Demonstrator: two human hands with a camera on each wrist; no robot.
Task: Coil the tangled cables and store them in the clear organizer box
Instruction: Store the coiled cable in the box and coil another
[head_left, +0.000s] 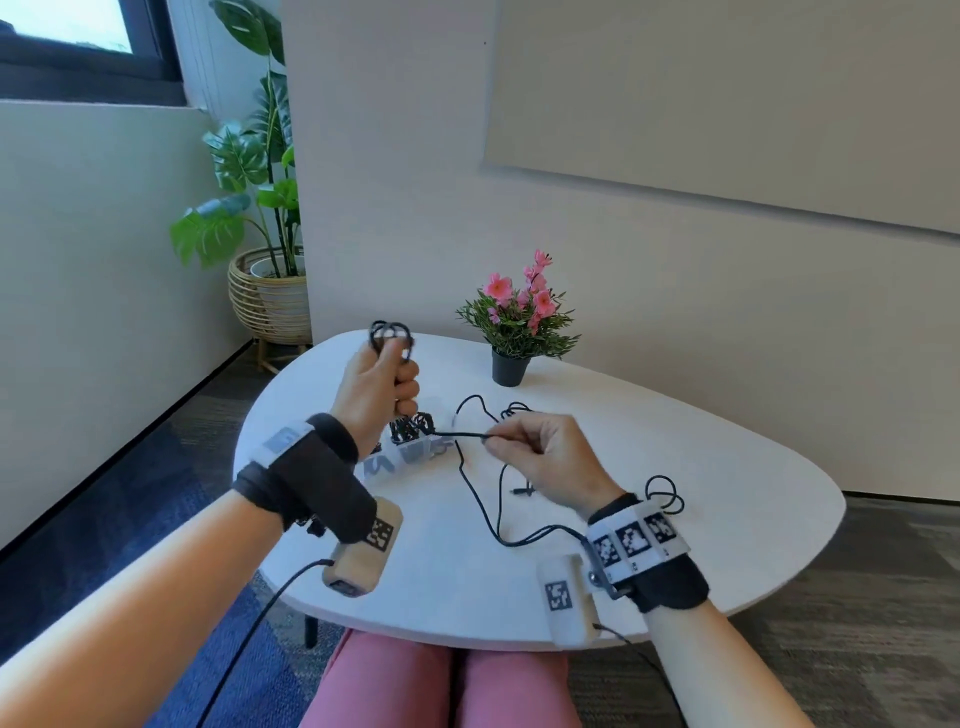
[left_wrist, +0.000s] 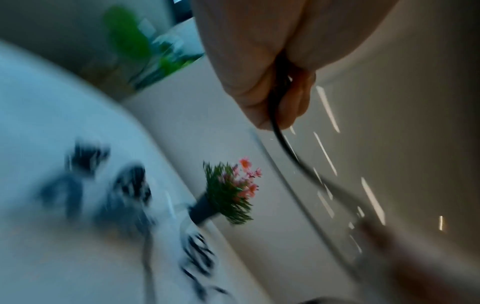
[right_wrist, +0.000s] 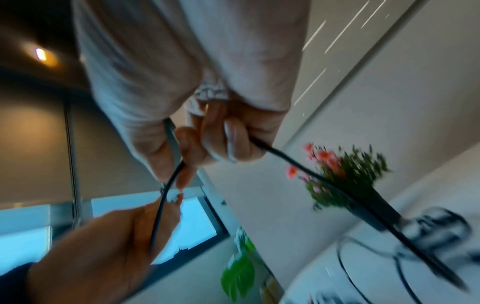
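My left hand (head_left: 387, 384) is raised above the white table (head_left: 701, 509) and grips a bundle of black cable loops (head_left: 390, 332) that stick out above and below the fist. From the bundle a straight run of black cable (head_left: 460, 434) leads right to my right hand (head_left: 524, 447), which pinches it between thumb and finger. The slack trails in loose curves (head_left: 485, 512) over the table toward me. The clear organizer box (head_left: 415, 449) stands under the left hand with coiled black cables in its compartments. In the blurred right wrist view, fingers (right_wrist: 231, 142) curl round the cable (right_wrist: 298, 164).
A small black pot of pink flowers (head_left: 519, 322) stands at the back of the table. Another loop of black cable (head_left: 665, 493) lies by my right wrist. A large potted plant (head_left: 260, 218) stands on the floor at left. My knees (head_left: 441, 686) are under the near edge.
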